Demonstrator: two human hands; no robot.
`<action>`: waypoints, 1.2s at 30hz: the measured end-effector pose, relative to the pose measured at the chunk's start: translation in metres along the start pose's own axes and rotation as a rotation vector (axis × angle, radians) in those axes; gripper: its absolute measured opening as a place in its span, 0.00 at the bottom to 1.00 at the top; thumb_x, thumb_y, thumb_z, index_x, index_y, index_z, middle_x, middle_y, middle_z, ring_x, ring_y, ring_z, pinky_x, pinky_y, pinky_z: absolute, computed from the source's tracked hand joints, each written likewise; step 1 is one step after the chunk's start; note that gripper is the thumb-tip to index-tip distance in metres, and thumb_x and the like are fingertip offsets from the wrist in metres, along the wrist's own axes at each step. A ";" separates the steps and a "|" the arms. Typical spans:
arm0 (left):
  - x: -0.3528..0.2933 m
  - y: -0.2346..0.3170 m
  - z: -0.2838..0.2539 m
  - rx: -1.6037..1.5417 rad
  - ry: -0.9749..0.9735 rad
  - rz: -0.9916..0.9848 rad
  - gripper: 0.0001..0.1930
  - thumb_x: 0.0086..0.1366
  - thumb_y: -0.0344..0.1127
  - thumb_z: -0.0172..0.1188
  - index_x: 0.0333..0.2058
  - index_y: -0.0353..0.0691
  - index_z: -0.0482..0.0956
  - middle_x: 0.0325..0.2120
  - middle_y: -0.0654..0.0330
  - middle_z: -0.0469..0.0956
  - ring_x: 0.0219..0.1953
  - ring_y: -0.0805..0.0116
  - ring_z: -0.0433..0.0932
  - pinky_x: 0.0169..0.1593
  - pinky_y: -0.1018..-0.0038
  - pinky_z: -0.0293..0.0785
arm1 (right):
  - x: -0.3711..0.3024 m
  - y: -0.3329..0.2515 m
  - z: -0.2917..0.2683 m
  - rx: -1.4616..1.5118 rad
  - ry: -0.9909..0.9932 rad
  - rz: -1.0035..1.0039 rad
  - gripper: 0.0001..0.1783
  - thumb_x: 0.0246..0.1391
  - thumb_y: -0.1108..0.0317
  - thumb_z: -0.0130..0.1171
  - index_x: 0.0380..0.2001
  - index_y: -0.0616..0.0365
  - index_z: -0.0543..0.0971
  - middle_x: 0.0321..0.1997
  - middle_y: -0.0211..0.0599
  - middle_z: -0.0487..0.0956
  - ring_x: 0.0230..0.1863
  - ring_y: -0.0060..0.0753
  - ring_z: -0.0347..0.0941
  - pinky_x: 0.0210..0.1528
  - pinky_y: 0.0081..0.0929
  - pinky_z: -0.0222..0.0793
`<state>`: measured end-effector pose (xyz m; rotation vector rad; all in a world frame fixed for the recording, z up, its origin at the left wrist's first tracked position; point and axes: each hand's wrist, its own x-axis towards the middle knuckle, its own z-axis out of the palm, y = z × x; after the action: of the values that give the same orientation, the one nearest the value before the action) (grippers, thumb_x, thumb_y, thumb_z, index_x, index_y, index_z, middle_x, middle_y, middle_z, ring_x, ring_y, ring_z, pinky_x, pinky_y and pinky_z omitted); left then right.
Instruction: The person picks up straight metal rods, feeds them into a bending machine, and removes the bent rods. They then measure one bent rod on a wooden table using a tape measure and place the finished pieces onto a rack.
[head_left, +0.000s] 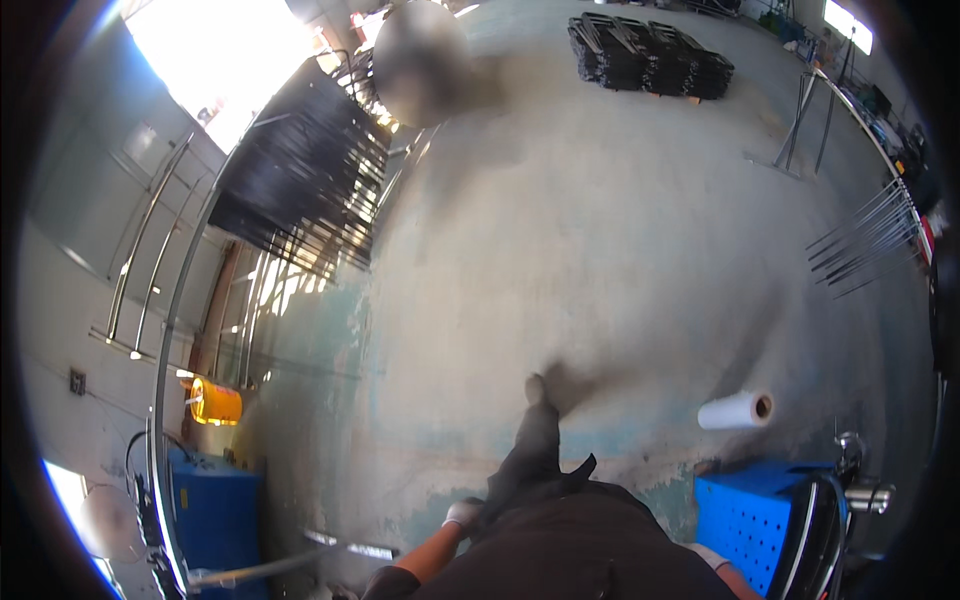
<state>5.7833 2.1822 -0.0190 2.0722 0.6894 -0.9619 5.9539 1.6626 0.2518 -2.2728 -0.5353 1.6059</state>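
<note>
My left hand (463,514), pale as if gloved, hangs beside my dark trouser leg, close to the thigh. Its fingers are smeared and partly hidden, so I cannot make out a grip. Low on the other side, my right hand (707,554) shows only as a pale patch, mostly covered by my dark top, near a blue machine with a perforated side (745,520). Nothing can be seen held in either hand. One leg is stretched forward, its shoe (537,388) on the concrete floor (560,240).
A white roll (732,411) lies ahead on the right. Black rods (305,165) hang from a rack at left, above a yellow drum (215,401) and a blue cabinet (217,510). Stacked black metal frames (650,62) lie far ahead; thin rods (865,240) jut out at right.
</note>
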 end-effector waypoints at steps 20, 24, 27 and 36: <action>0.168 0.398 -0.583 -0.280 -0.294 0.279 0.17 0.78 0.43 0.59 0.55 0.38 0.84 0.45 0.63 0.84 0.45 0.74 0.81 0.51 0.72 0.80 | 0.353 -0.264 -0.588 0.052 0.094 -0.530 0.20 0.59 0.64 0.64 0.55 0.52 0.85 0.55 0.45 0.86 0.57 0.45 0.83 0.62 0.38 0.78; 0.229 0.461 -0.667 -0.346 -0.236 0.206 0.18 0.76 0.38 0.61 0.59 0.38 0.81 0.50 0.60 0.84 0.52 0.70 0.81 0.57 0.69 0.80 | 0.410 -0.328 -0.713 -0.170 0.166 -0.366 0.20 0.61 0.59 0.59 0.55 0.48 0.84 0.55 0.45 0.86 0.57 0.51 0.82 0.62 0.45 0.76; 0.253 0.493 -0.722 -0.271 -0.268 0.346 0.21 0.74 0.35 0.63 0.63 0.38 0.78 0.54 0.58 0.84 0.57 0.65 0.81 0.62 0.66 0.78 | 0.457 -0.347 -0.772 -0.112 0.273 -0.480 0.19 0.60 0.60 0.60 0.53 0.46 0.84 0.53 0.42 0.86 0.56 0.51 0.82 0.60 0.46 0.77; 0.436 0.563 -0.854 -0.211 -0.003 0.400 0.24 0.67 0.36 0.69 0.62 0.47 0.80 0.51 0.57 0.86 0.52 0.68 0.84 0.57 0.67 0.80 | 0.589 -0.398 -0.967 -0.363 0.495 -0.666 0.14 0.56 0.63 0.59 0.45 0.44 0.86 0.37 0.36 0.86 0.39 0.50 0.85 0.43 0.50 0.81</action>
<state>6.7812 2.6025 0.2343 1.9210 0.3369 -0.6362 6.9962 2.2569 0.2579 -2.2453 -1.3376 0.6403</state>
